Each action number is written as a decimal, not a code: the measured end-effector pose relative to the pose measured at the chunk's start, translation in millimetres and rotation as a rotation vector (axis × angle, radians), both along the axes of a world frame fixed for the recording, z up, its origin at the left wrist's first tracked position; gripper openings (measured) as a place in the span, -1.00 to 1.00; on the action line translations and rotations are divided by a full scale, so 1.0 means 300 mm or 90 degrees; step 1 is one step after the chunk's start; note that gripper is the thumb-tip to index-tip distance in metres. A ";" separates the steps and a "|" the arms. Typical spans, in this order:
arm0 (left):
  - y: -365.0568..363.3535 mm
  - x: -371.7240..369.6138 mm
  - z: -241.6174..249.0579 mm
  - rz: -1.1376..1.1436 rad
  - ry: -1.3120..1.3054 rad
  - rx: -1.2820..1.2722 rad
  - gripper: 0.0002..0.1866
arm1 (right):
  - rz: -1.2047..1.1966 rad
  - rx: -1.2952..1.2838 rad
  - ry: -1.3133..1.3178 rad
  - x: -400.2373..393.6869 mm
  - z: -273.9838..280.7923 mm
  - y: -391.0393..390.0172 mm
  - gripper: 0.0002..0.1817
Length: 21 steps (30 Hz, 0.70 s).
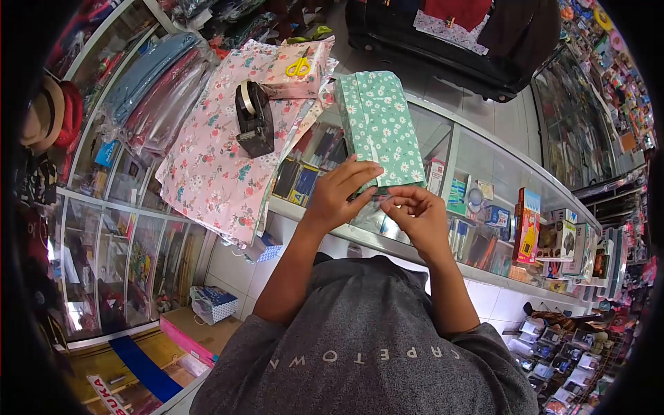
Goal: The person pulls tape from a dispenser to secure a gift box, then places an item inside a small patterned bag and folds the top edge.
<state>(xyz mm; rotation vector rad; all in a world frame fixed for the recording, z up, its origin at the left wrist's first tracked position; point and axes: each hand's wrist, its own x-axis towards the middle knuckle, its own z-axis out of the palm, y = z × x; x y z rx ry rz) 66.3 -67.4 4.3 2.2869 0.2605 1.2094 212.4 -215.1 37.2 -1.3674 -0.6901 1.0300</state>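
A box wrapped in green daisy-print paper (380,124) lies lengthwise on the glass counter, its short end facing me. My left hand (339,190) grips its near left corner, fingers over the top and thumb at the end face. Close to that same end, my right hand (418,214) has thumb and forefinger pinched together. A faint clear glint shows between the two hands; what it is, I cannot make out. Left of the box, a black tape dispenser (256,128) stands on pink floral wrapping paper (211,152). Yellow-handled scissors (299,67) rest on a pink floral wrapped box (283,86).
The glass display counter (443,114) runs across in front of me, with stationery inside. Boxed toys (528,225) stand at its right. Bagged clothes (162,90) are piled on the left glass case. A cardboard box (200,328) sits on the floor at lower left.
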 end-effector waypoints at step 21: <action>-0.006 -0.007 -0.012 -0.015 -0.015 -0.041 -0.57 | -0.085 -0.158 -0.074 -0.030 0.121 0.105 -0.08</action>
